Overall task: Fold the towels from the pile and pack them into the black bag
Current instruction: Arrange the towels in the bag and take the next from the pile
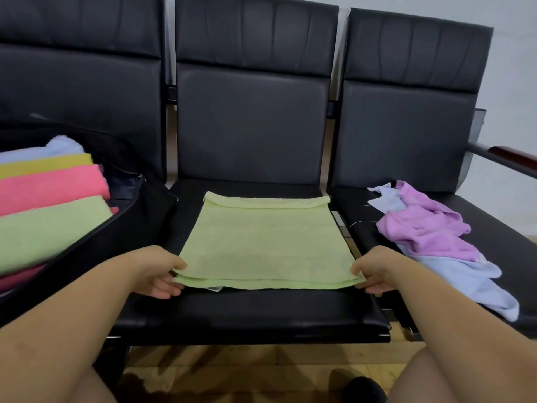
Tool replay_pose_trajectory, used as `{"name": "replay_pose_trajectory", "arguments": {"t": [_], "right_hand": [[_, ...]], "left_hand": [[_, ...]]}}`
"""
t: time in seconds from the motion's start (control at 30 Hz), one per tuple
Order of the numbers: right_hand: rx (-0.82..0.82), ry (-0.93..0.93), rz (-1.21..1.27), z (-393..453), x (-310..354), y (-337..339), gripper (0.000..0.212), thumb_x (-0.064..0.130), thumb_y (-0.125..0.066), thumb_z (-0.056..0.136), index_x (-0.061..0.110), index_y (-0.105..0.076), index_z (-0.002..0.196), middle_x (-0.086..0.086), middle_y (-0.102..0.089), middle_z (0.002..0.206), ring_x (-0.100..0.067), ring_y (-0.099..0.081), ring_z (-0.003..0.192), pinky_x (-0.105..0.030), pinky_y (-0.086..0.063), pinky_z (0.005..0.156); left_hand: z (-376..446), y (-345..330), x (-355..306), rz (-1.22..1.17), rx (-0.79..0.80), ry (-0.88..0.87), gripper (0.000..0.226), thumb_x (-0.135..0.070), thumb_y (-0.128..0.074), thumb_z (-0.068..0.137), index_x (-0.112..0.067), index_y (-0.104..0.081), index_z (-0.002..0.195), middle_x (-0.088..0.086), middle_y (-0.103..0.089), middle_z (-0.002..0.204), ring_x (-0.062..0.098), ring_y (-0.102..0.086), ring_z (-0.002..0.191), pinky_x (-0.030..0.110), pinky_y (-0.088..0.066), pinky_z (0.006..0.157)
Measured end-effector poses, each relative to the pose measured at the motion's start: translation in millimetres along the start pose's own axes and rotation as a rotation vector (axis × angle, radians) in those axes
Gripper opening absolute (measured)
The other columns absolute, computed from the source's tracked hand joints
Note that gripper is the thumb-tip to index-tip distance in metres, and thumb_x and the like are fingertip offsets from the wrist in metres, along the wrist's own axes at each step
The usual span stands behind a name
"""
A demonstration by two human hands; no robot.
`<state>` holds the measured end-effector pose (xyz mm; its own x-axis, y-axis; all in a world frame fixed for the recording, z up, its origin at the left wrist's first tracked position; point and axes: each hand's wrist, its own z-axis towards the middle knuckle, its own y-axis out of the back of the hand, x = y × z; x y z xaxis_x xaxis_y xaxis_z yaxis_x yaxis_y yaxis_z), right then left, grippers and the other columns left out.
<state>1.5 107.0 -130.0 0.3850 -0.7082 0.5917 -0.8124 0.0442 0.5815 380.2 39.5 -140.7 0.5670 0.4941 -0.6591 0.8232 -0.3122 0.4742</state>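
Note:
A light green towel (261, 239) lies folded in half on the middle black seat (261, 312), its two layered edges toward me. My left hand (158, 271) pinches the near left corner, and my right hand (374, 271) pinches the near right corner. On the left seat the open black bag (128, 216) holds folded towels (49, 199): pale blue, yellow, pink and green. The pile of unfolded towels (430, 234), purple on top of light blue, lies crumpled on the right seat.
Three black padded chairs with tall backs (252, 112) stand joined in a row. A wood-topped armrest (511, 158) juts out at the far right. My bare knees and a dark shoe (363, 388) show below, over a tan floor.

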Motion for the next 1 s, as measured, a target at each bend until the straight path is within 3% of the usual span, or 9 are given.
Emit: {"name": "replay_pose_trajectory", "arguments": {"t": [0.1, 0.2, 0.57, 0.7, 0.8, 0.9, 1.0], "right_hand": [[0.007, -0.020, -0.012, -2.0, -2.9, 1.1, 0.003, 0.006, -0.051, 0.093, 0.006, -0.050, 0.090, -0.007, -0.054, 0.089, -0.017, -0.059, 0.064, -0.028, -0.048, 0.058], [0.020, -0.028, 0.000, -1.8, -4.9, 0.4, 0.013, 0.008, -0.056, 0.093, 0.007, -0.049, 0.083, -0.005, -0.051, 0.085, -0.016, -0.059, 0.062, -0.028, -0.048, 0.057], [0.053, -0.029, 0.041, -6.6, -3.3, 4.3, 0.008, 0.010, -0.059, 0.092, 0.005, -0.053, 0.091, -0.008, -0.057, 0.089, -0.017, -0.062, 0.063, -0.026, -0.053, 0.049], [0.061, 0.014, 0.164, -10.3, -5.2, 10.8, 0.004, 0.003, -0.054, 0.092, 0.002, -0.054, 0.088, -0.013, -0.061, 0.082, -0.016, -0.065, 0.047, -0.024, -0.053, 0.045], [0.090, 0.018, 0.241, -14.3, -7.1, 12.9, 0.003, 0.000, -0.054, 0.092, 0.000, -0.054, 0.089, -0.015, -0.061, 0.088, -0.017, -0.067, 0.046, -0.025, -0.054, 0.045], [0.143, 0.025, 0.312, -19.7, -7.0, 15.9, 0.005, -0.004, -0.055, 0.091, -0.001, -0.057, 0.095, -0.017, -0.063, 0.097, -0.020, -0.069, 0.052, -0.027, -0.057, 0.047], [0.179, 0.063, 0.428, -29.4, -3.4, 19.9, 0.010, -0.006, -0.054, 0.091, -0.003, -0.058, 0.100, -0.017, -0.067, 0.096, -0.022, -0.071, 0.057, -0.028, -0.057, 0.047]], "left_hand": [[-1.5, 0.1, 0.2, -0.052, 0.023, -0.005, 0.025, -0.018, -0.049, 0.098, 0.004, -0.059, 0.106, 0.016, -0.070, 0.071, 0.024, -0.066, 0.063, 0.027, -0.049, 0.048], [-2.6, 1.1, 1.8, -0.079, 0.047, -0.002, 0.026, -0.020, -0.050, 0.098, 0.003, -0.061, 0.106, 0.013, -0.071, 0.066, 0.022, -0.066, 0.064, 0.023, -0.050, 0.044], [-9.2, 7.0, 3.5, -0.178, 0.064, -0.021, 0.030, -0.015, -0.065, 0.090, 0.006, -0.059, 0.110, 0.018, -0.069, 0.082, 0.022, -0.067, 0.072, 0.025, -0.056, 0.047], [-13.4, 10.8, 4.3, -0.238, 0.057, -0.025, 0.022, -0.009, -0.068, 0.086, 0.005, -0.063, 0.102, 0.018, -0.068, 0.082, 0.017, -0.069, 0.055, 0.023, -0.054, 0.043], [-16.2, 12.5, 5.7, -0.253, 0.044, -0.019, 0.017, -0.007, -0.068, 0.086, 0.005, -0.064, 0.098, 0.016, -0.068, 0.079, 0.014, -0.067, 0.048, 0.022, -0.054, 0.042], [-18.9, 13.5, 6.1, -0.275, 0.028, -0.041, 0.017, -0.003, -0.065, 0.087, 0.005, -0.063, 0.102, 0.016, -0.069, 0.084, 0.016, -0.070, 0.054, 0.023, -0.055, 0.044], [-26.5, 14.0, 3.8, -0.345, 0.024, -0.122, 0.022, -0.001, -0.060, 0.089, 0.004, -0.059, 0.111, 0.017, -0.068, 0.097, 0.023, -0.069, 0.076, 0.024, -0.056, 0.048]]}}
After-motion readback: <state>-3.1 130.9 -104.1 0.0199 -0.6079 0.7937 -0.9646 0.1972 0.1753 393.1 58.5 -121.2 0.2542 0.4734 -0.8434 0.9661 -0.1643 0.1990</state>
